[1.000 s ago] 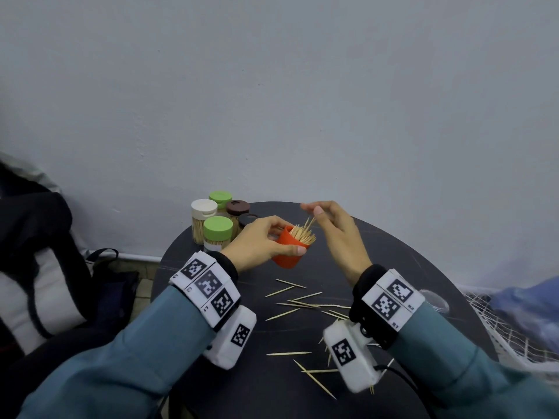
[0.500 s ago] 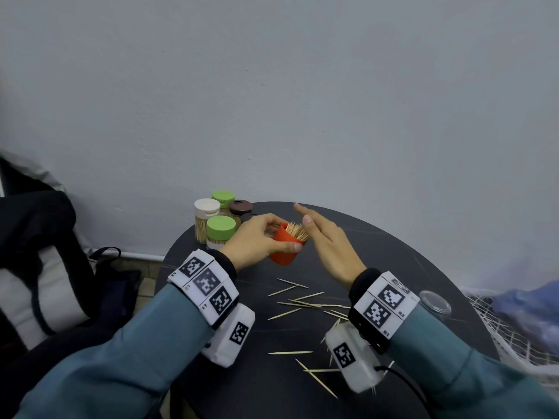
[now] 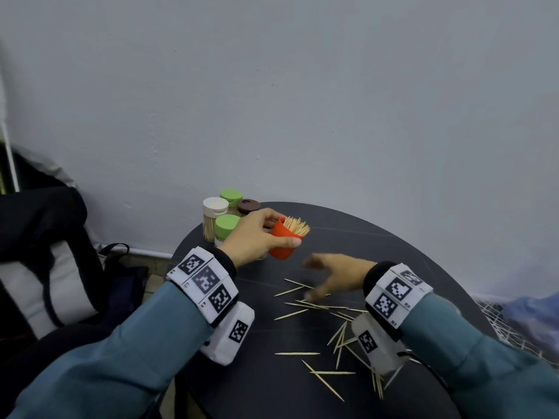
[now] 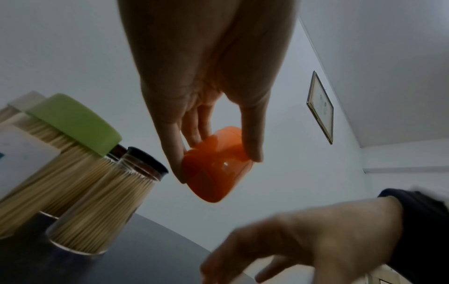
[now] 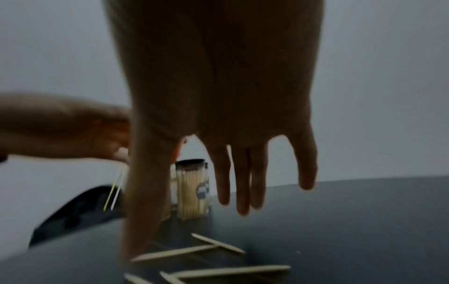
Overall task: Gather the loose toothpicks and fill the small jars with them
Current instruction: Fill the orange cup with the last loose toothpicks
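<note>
Your left hand (image 3: 257, 234) is up off the bench (image 3: 378, 246), fingers (image 4: 252, 134) and thumb wrapped around the orange jar (image 3: 282, 241). It is tilted toward the right, its open mouth bristling with toothpick tips (image 3: 296, 226). From the left wrist view you see the jar's underside (image 4: 216, 173), pinched between thumb and forefinger, clear of the bench.

Your right hand (image 3: 332, 275) is low over the middle of the bench, blurred, fingers (image 5: 243, 182) spread and hanging straight down, grasping nothing. The thumb tip comes down right at the loose toothpicks (image 3: 317, 306); whether it touches one is hard to tell through the blur.

Those loose toothpicks lie scattered flat from the middle of the bench toward the near edge, some crossing each other, a few tucked under your right wrist.

At the far left edge stands a tight cluster of filled jars: a white-lidded one (image 3: 215, 207), two with green lids (image 3: 231, 196) (image 3: 227, 223), and one with a brown lid (image 3: 248, 204). A dark-capped jar (image 5: 192, 188) carries a small dark label, too blurred to read. The green-lidded jar in the left wrist view has a white label (image 4: 19, 153), with no legible writing.

A framed picture (image 4: 320, 107) hangs on the wall.
</note>
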Demonstrator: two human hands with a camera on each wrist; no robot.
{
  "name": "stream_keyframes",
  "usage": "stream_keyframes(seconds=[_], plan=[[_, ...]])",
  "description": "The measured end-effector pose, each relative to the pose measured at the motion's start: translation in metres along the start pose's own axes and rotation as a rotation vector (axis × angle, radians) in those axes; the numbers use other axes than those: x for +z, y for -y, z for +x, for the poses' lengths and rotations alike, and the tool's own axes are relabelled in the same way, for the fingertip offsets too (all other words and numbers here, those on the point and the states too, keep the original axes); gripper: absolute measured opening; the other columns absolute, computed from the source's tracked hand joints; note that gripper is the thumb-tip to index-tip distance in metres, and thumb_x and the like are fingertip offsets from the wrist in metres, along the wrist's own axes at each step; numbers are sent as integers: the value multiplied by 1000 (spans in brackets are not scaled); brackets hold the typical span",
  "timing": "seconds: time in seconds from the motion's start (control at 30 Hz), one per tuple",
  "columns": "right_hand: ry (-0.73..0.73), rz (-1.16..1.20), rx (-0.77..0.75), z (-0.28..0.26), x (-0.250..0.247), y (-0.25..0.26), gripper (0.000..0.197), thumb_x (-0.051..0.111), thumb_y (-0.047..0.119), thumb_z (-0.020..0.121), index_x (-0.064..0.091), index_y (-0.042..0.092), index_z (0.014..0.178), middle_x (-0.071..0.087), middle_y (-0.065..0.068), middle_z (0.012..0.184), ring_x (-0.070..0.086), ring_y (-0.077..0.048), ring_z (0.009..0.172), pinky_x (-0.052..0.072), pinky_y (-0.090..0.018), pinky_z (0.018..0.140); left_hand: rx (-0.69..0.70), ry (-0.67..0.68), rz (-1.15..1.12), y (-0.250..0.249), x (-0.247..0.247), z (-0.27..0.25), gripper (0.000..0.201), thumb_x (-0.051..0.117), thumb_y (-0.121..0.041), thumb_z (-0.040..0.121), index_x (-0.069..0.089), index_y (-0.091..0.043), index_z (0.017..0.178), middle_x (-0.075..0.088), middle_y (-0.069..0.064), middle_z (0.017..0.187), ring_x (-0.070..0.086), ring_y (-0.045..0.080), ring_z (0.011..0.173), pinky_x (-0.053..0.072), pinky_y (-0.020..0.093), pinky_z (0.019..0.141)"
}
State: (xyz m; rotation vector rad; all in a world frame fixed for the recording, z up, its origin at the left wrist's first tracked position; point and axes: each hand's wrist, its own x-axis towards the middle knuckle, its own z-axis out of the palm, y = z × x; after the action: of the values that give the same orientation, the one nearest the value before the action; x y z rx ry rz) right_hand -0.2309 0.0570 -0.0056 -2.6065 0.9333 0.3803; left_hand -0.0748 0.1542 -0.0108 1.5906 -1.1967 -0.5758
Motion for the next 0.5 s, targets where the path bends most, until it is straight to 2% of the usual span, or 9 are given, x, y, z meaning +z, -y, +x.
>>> stream_keyframes(seconds=[0.07, 0.13, 0.23, 0.33, 0.43, 0.5], plan=[[82, -163, 27, 4, 6, 4, 84, 75, 38, 74, 31, 15, 142, 39, -4, 142, 39, -21, 131, 34, -35, 109, 1, 2, 6, -1, -1, -1, 57, 77, -24, 75, 53, -12, 125, 56, 0, 116, 51, 13, 107, 42, 24, 84], [43, -196, -4, 10, 12, 8, 83, 78, 40, 71, 37, 17, 139, 42, -4, 134, 42, -23, 125, 38, -37, 104, 1, 14, 12, -2, -2, -3, 57, 77, -24, 75, 52, -13, 125, 54, -2, 114, 50, 11, 106, 42, 23, 84], [-3, -160, -43, 17, 15, 11, 62, 79, 37, 69, 52, 20, 122, 52, -1, 120, 50, -19, 112, 45, -38, 96, 1, 29, 21, -2, -2, -4, 57, 77, -24, 75, 52, -14, 125, 54, -2, 113, 50, 11, 105, 42, 22, 84], [-32, -158, -59, 18, 14, 13, 36, 77, 28, 74, 62, 20, 106, 64, 2, 106, 59, -16, 99, 50, -31, 85, -3, 37, 31, -2, -2, -4, 56, 77, -25, 75, 52, -14, 125, 55, -3, 113, 51, 11, 105, 41, 21, 83], [-118, -181, -70, 16, 13, 14, 15, 75, 17, 74, 69, 19, 88, 70, 2, 92, 64, -16, 90, 52, -30, 80, 4, 38, 41, -2, -1, -4, 55, 77, -24, 75, 53, -14, 123, 54, -5, 109, 51, 9, 103, 42, 12, 73], [-159, -227, -76, 15, 14, 15, 11, 73, 15, 75, 70, 17, 84, 69, 1, 91, 65, -18, 89, 54, -33, 80, 12, 39, 44, -3, 0, -4, 55, 78, -24, 75, 53, -14, 123, 54, -6, 108, 50, 6, 99, 39, 6, 68]])
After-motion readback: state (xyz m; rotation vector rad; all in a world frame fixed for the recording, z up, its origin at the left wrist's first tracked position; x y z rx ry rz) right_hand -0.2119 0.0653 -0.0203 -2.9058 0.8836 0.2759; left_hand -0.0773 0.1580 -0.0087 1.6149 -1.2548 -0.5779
